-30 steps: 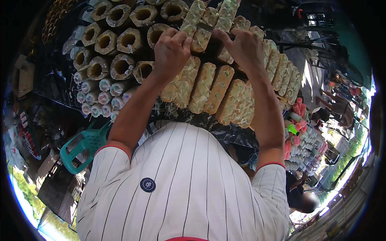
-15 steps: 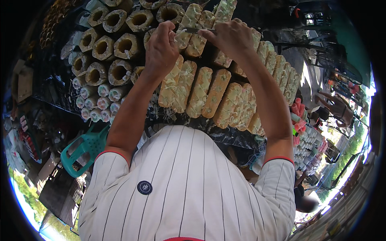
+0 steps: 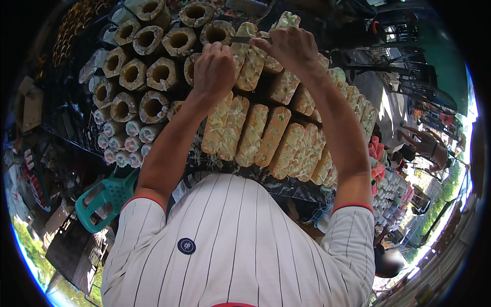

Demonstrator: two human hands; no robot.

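Note:
My right hand [image 3: 292,48] is closed around a knife whose flat dark blade [image 3: 246,40] points left across the top of some pale, crusted blocks. Beside the blade's tip, my left hand [image 3: 214,71] is curled closed against the left side of these blocks; what its fingers hold is hidden. Just right of that hand a block with a rough, whitish-green coating [image 3: 251,69] lies at a slant. Nearer to me stands a row of similar long tan blocks [image 3: 273,135], streaked with the same coating.
To the left are stacked thick tan tubes [image 3: 162,74] with round holes, and below them white-and-pink rolls [image 3: 132,144]. A green plastic chair [image 3: 105,199] stands at lower left. Pink and white pieces [image 3: 378,163] lie at right. Another person [image 3: 429,148] is farther off at right.
My left hand has come down, away from the blade's tip, and its fingers have curled in. My right hand still holds the knife in nearly the same place. The whole view has shifted slightly.

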